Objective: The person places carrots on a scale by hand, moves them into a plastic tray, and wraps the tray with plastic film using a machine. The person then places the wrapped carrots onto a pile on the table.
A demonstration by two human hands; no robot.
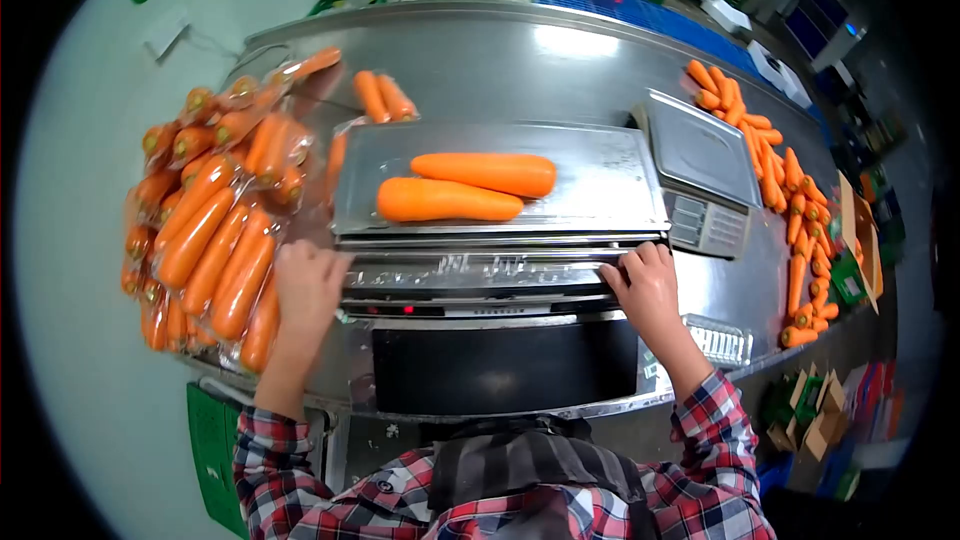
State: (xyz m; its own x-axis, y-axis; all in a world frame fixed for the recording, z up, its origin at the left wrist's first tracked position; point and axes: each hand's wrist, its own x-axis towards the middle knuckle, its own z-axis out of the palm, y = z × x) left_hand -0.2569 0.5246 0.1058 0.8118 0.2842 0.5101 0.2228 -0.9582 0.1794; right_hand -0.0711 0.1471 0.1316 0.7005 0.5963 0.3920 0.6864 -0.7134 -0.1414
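Two large carrots (484, 173) lie side by side on the flat metal plate of a wrapping machine (600, 205). Clear film (480, 268) with glints stretches across the rollers in front of the plate. At the film's left end, my left hand (311, 280) is closed, its fingers pinched together on the edge. My right hand (643, 285) pinches the film's right end between thumb and fingers. The black front panel (505, 370) of the machine lies below and between my forearms.
Film-wrapped carrots (215, 240) are piled at the left, with another wrapped pack (384, 97) behind the plate. A scale (705, 155) stands on the steel table (480, 40) right of the machine. Loose carrots (765, 165) spread along the right edge, near a cardboard box (862, 240).
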